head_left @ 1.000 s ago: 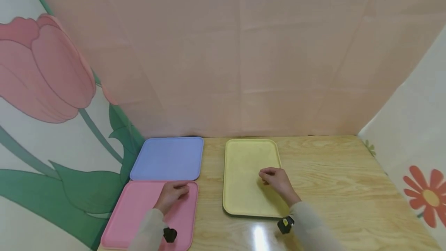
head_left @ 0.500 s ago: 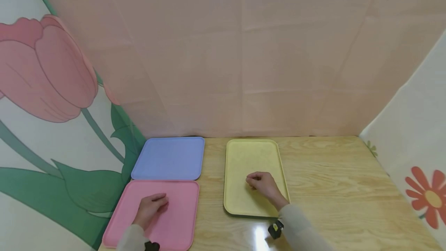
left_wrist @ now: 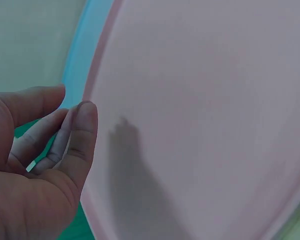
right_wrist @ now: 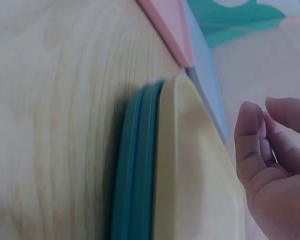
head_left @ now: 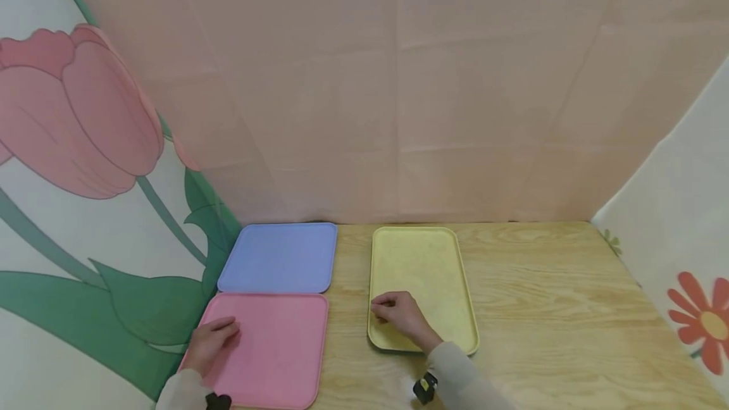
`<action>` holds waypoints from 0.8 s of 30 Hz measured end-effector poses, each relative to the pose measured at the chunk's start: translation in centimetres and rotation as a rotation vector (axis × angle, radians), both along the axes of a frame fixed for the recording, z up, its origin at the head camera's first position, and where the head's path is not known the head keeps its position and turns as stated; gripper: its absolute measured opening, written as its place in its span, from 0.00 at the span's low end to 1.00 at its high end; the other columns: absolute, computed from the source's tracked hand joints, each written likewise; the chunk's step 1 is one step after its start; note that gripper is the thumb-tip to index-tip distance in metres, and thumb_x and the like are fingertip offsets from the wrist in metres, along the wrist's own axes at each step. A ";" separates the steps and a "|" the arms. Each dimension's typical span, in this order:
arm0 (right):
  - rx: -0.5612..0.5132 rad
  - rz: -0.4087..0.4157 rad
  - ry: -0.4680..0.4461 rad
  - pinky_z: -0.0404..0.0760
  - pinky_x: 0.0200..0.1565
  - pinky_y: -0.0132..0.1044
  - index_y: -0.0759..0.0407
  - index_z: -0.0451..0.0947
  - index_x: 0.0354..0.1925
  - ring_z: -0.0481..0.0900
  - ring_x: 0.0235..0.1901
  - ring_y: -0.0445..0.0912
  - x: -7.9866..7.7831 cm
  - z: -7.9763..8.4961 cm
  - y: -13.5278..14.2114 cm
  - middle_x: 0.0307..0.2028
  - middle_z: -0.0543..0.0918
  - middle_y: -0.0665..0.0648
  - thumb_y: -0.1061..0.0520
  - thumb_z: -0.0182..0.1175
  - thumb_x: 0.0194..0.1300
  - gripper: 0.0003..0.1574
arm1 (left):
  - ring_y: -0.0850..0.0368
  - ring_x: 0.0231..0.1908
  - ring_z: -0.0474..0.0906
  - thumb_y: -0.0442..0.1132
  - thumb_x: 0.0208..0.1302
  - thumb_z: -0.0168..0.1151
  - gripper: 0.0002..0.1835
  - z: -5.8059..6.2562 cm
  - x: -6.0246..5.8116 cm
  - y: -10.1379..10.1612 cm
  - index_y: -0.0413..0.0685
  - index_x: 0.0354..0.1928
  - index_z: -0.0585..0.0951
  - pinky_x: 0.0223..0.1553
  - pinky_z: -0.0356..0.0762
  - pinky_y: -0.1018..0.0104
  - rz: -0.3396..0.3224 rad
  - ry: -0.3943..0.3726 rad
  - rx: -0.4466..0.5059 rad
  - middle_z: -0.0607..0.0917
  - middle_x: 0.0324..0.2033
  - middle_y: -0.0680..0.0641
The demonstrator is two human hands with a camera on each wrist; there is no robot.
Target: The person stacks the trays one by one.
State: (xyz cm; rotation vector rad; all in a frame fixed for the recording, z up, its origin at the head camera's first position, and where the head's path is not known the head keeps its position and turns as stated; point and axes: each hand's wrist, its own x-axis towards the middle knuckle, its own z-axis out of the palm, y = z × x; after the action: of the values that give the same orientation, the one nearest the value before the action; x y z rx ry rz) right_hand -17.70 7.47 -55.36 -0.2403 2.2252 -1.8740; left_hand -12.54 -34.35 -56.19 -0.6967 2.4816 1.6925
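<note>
Over the left side of the pink tray [head_left: 279, 353] hovers my left hand [head_left: 208, 343], its fingers loosely bent. In the left wrist view its thumb stands apart from the fingertips [left_wrist: 88, 115], with nothing between them, and its shadow falls on the tray. My right hand [head_left: 403, 316] is above the near left part of the yellow tray [head_left: 421, 258], also loosely bent and holding nothing. The right wrist view shows two teal trays [right_wrist: 141, 165] stacked beneath the yellow one. No items lie on the visible parts of the pink and yellow trays.
A blue tray [head_left: 279, 258] lies behind the pink one, edge to edge. The wooden table [head_left: 558, 309] extends to the right of the yellow tray. A plain pinkish cloth [head_left: 393, 93] hangs behind, and flower-printed panels [head_left: 108, 119] flank both sides.
My left hand has slid left across the pink tray to its left edge. My right hand has moved left and slightly nearer over the yellow tray. The trays stay put.
</note>
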 end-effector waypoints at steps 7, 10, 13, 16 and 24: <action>-0.055 0.039 -0.026 0.87 0.32 0.42 0.79 0.80 0.40 0.84 0.29 0.51 0.6 0.2 -1.9 0.30 0.84 0.67 0.68 0.64 0.64 0.10 | 0.69 0.32 0.81 0.31 0.68 0.61 0.27 0.9 0.4 -2.2 0.18 0.63 0.69 0.41 0.86 0.67 0.064 0.012 0.045 0.86 0.44 0.35; -0.059 0.053 -0.032 0.88 0.33 0.45 0.80 0.79 0.41 0.84 0.30 0.52 1.0 0.2 -2.5 0.30 0.85 0.65 0.69 0.64 0.64 0.11 | 0.68 0.31 0.82 0.32 0.68 0.61 0.28 1.2 0.4 -3.0 0.19 0.64 0.68 0.38 0.85 0.70 0.090 0.016 0.038 0.88 0.40 0.39; -0.038 0.100 -0.020 0.88 0.34 0.46 0.81 0.78 0.43 0.84 0.31 0.50 1.5 0.0 -2.9 0.31 0.85 0.63 0.68 0.65 0.63 0.14 | 0.67 0.30 0.82 0.33 0.67 0.61 0.29 1.5 0.3 -3.7 0.19 0.64 0.67 0.36 0.84 0.73 0.113 0.024 0.008 0.88 0.39 0.39; 0.006 0.156 -0.010 0.87 0.34 0.40 0.80 0.78 0.45 0.84 0.32 0.47 2.0 -0.5 -3.5 0.33 0.86 0.61 0.67 0.66 0.62 0.17 | 0.67 0.30 0.81 0.33 0.67 0.61 0.29 1.6 0.4 -4.4 0.18 0.63 0.68 0.35 0.83 0.73 0.124 0.028 -0.035 0.87 0.40 0.34; 0.028 0.256 0.013 0.84 0.39 0.31 0.83 0.76 0.49 0.84 0.39 0.52 3.4 -1.7 -5.0 0.37 0.86 0.64 0.66 0.65 0.63 0.21 | 0.51 0.37 0.84 0.34 0.63 0.64 0.23 1.0 1.3 -5.2 0.22 0.55 0.77 0.29 0.70 0.85 0.171 0.069 -0.297 0.85 0.44 0.29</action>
State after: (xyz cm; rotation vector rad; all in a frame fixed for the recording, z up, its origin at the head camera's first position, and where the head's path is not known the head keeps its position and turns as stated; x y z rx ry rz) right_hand -14.35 2.44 -57.06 -0.5080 2.1120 -1.7095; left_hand -11.26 -39.58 -55.20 -0.9142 2.8305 1.4291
